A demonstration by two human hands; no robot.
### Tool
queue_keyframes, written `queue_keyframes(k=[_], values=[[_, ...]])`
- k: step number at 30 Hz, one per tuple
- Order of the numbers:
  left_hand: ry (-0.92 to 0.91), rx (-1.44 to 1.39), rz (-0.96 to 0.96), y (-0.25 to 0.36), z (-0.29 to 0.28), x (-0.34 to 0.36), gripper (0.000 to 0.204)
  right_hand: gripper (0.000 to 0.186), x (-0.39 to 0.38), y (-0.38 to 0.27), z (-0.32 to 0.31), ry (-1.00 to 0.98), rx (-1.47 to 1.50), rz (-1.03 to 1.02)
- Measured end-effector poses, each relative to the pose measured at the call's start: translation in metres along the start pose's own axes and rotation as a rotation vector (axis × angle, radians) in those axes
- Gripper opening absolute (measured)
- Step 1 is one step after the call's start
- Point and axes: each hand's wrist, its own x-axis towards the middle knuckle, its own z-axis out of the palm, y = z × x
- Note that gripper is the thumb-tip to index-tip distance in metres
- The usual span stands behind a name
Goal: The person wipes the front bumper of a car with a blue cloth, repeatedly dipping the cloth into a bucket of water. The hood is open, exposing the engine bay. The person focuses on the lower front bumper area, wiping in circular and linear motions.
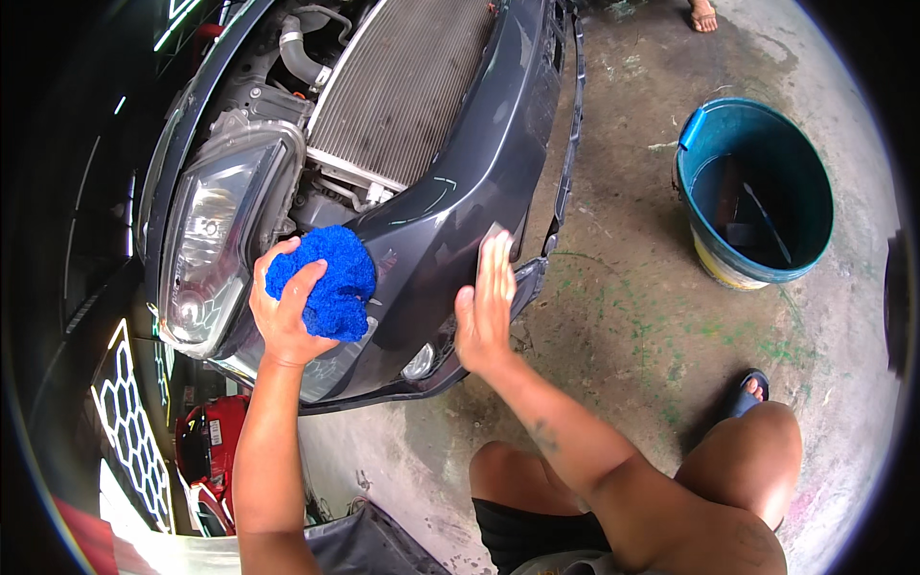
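A bunched blue microfibre cloth (331, 283) is gripped in my left hand (289, 311), over the corner of a dark grey car bumper (422, 259) beside the headlight (216, 240). My right hand (489, 311) lies along the bumper's outer face, its fingers straight and close together. Past the fingertips shows the edge of a small greyish sheet (494, 231), which looks like sandpaper; most of it is hidden under the fingers. Dull patches mark the paint around both hands. Low on the bumper, a fog lamp (419, 362) sits left of my right wrist.
A teal bucket (695, 177) with dark water and a thin stick inside stands on the concrete floor (613, 316) to the right. Behind the bumper, the radiator (398, 91) is exposed. Another person's foot (703, 16) shows at the top. A red car part (216, 441) is at lower left.
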Motion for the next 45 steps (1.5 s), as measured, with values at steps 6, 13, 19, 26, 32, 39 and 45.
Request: queue_keyframes(k=[6, 13, 19, 26, 32, 39, 45], values=[[-0.021, 0.025, 0.013, 0.001, -0.004, -0.003, 0.074, 0.07, 0.131, 0.046, -0.03, 0.126, 0.136, 0.088], [-0.032, -0.001, 0.017, 0.003, -0.005, 0.001, 0.074, 0.074, 0.043, 0.041, -0.018, 0.074, -0.006, -0.008], [-0.036, 0.02, -0.006, -0.002, -0.011, -0.008, 0.076, 0.069, 0.128, 0.059, -0.054, 0.213, 0.077, 0.097], [-0.045, 0.008, 0.003, 0.003, -0.003, -0.003, 0.077, 0.07, 0.099, 0.058, -0.045, 0.109, -0.006, 0.0], [-0.052, 0.028, 0.005, 0.0, -0.011, -0.008, 0.075, 0.079, 0.136, 0.02, -0.052, 0.016, -0.091, -0.162], [-0.051, 0.025, 0.02, 0.002, -0.003, -0.002, 0.075, 0.083, 0.134, 0.037, -0.057, 0.032, -0.12, -0.092], [-0.037, 0.006, 0.019, 0.002, -0.005, -0.002, 0.074, 0.073, 0.124, 0.054, -0.071, -0.043, -0.181, 0.042]])
